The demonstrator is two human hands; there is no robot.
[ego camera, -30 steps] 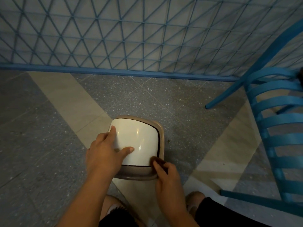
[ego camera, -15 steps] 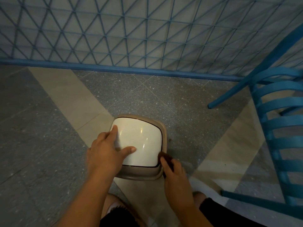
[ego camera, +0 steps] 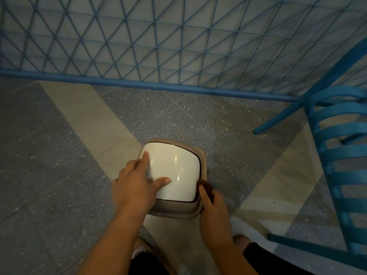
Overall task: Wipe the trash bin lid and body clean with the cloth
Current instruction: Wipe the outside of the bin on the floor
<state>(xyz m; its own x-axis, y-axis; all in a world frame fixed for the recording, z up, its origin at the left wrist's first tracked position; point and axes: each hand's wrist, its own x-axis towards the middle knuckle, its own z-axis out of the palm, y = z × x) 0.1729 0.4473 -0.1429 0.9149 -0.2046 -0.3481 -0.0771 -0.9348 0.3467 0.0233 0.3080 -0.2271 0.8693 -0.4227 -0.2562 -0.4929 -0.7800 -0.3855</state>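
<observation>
The right hand (ego camera: 215, 207) pinches a dark cloth (ego camera: 205, 188) against the near right corner of the trash bin (ego camera: 174, 210), where the tan rim meets the white lid (ego camera: 172, 169); only a dark scrap of cloth shows above the fingers. The left hand (ego camera: 135, 184) holds nothing and lies spread flat on the lid's left side, steadying it. By my reading the wiping is at the rim: the lid looks glossy and unmarked, though whether it is fully wiped cannot be told, and the body below the cloth is hidden from above and seems left to do. Off to the right of the cloth hand, well apart, stands a blue slatted chair (ego camera: 341, 155); beyond the bin runs a blue lattice fence (ego camera: 178, 46); neither blocks the wiping
</observation>
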